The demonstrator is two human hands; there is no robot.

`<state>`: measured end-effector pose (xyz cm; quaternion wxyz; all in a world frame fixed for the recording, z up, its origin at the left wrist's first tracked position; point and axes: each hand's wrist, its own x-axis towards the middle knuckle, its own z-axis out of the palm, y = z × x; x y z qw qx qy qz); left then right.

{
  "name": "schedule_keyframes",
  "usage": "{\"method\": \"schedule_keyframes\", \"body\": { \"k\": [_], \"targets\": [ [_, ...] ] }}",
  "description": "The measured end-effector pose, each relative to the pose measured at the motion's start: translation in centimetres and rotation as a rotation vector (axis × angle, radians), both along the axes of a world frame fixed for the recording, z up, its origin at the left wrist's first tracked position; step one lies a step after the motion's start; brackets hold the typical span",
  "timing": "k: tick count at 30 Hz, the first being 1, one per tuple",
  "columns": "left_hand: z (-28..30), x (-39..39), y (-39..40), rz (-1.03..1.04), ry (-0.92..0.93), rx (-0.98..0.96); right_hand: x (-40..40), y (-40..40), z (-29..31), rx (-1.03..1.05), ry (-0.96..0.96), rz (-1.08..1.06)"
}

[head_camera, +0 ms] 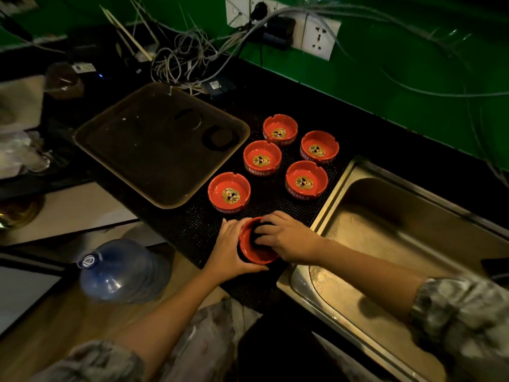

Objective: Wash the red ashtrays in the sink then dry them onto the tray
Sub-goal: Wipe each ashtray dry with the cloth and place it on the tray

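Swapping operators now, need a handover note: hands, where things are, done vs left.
Left hand grips the side of one red ashtray on the black mat. Right hand has its fingers curled inside it on something dark, maybe a cloth or sponge.
Five more ashtrays stand upright on the mat between tray and sink.
Done: nothing on the tray yet; the sink holds no ashtray.
Left: finish this one, move it to the tray, then the other five.

Tray [91, 139] left, five ashtrays [262, 158] mid on mat [192, 230], sink [413, 230] right
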<state>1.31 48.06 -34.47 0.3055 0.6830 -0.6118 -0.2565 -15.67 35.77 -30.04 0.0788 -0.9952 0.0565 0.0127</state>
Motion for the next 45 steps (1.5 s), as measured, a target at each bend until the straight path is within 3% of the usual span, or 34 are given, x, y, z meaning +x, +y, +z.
{"method": "schedule_keyframes", "body": {
  "k": [3, 8, 15, 21, 28, 34, 38, 42, 45],
  "targets": [
    [1.1, 1.5, -0.6, -0.153, 0.011, 0.023, -0.6, 2.6, -0.5, 0.061, -0.071, -0.065],
    [1.7, 1.9, -0.8, -0.272, 0.013, 0.084, -2.5, 1.6, -0.6, 0.052, 0.009, 0.111],
    [-0.2, -1.3, 2.0, -0.004, -0.038, 0.030, -0.5, 0.4, -0.2, 0.048, 0.011, 0.071],
    [0.0, -2.1, 1.3, 0.156, 0.056, -0.034, -2.1, 2.4, -0.5, 0.159, -0.020, 0.099],
    [1.7, 0.3, -1.8, -0.203, 0.049, 0.080, -1.2, -1.8, 0.4, -0.037, 0.021, 0.148],
    [2.3, 1.7, -2.6, -0.351, 0.046, 0.148, -0.9, 1.6, -0.4, 0.119, -0.051, 0.047],
    [1.6, -0.4, -0.6, -0.179, 0.009, 0.111, -2.5, 0.1, -0.2, 0.130, -0.017, 0.122],
    [0.7, -4.0, 0.7, 0.145, -0.005, -0.035, -1.4, -0.4, -0.2, 0.035, -0.033, 0.009],
    [0.1, -4.1, 0.2, 0.212, 0.032, -0.094, 0.1, 1.4, -0.8, 0.029, -0.068, -0.087]
  ]
}}
